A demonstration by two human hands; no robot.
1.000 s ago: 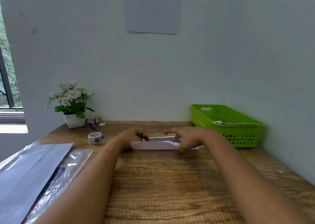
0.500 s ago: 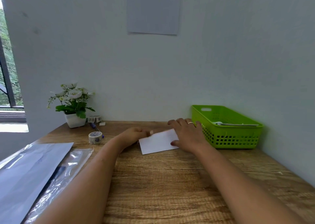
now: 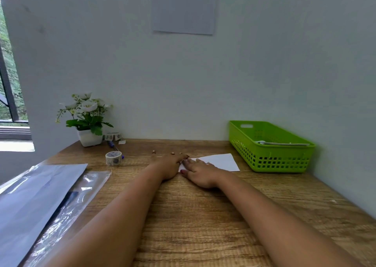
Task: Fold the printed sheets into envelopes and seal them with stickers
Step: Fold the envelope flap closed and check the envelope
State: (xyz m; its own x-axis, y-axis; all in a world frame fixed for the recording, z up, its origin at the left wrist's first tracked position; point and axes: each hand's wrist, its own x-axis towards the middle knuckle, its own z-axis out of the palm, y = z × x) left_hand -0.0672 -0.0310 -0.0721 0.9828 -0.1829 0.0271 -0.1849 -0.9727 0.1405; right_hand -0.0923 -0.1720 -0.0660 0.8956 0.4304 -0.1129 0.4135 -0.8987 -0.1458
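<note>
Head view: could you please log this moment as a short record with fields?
Folded sheet: flat on the wooden table, beside the green basket
Right hand: flat, pressing the sheet's left part
Left hand: flat on the table at the sheet's left edge
Tape roll: untouched, left of the hands
</note>
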